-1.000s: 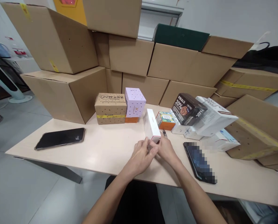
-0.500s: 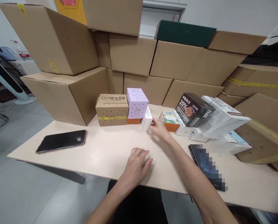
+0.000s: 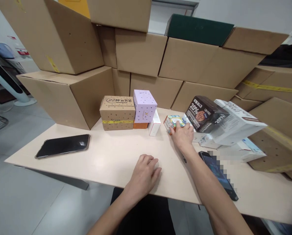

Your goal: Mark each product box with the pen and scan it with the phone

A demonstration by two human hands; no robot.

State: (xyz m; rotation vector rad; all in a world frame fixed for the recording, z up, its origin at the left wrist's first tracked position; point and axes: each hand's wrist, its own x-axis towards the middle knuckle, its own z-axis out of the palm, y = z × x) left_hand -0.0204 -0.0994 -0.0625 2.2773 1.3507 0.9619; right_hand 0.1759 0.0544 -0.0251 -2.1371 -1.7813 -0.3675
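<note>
My right hand (image 3: 184, 135) is at a small orange carton (image 3: 170, 125) with a colourful top. Its thumb lies along the near left side and its fingers reach over the top and right, closed on the carton, which sits on the table. My left hand (image 3: 146, 171) rests near the front edge, fingers loosely bent and apart, holding nothing. Left of the orange carton stands a slim white box (image 3: 154, 126). Beside that, a lilac box (image 3: 145, 109) sits on top of another orange box (image 3: 140, 125). A brown printed carton (image 3: 118, 114) stands at their left.
A dark brown box (image 3: 202, 114) and white packages (image 3: 241, 120) are piled at the right. A phone (image 3: 62, 146) lies at the left, and a dark device (image 3: 218, 174), partly pixelated, lies under my right forearm. Stacked cardboard boxes (image 3: 141, 52) wall off the table's back.
My right hand has left the slim white box and moved right onto the orange carton. That carton has shifted slightly left. The left hand stays put, and the view has tilted a little.
</note>
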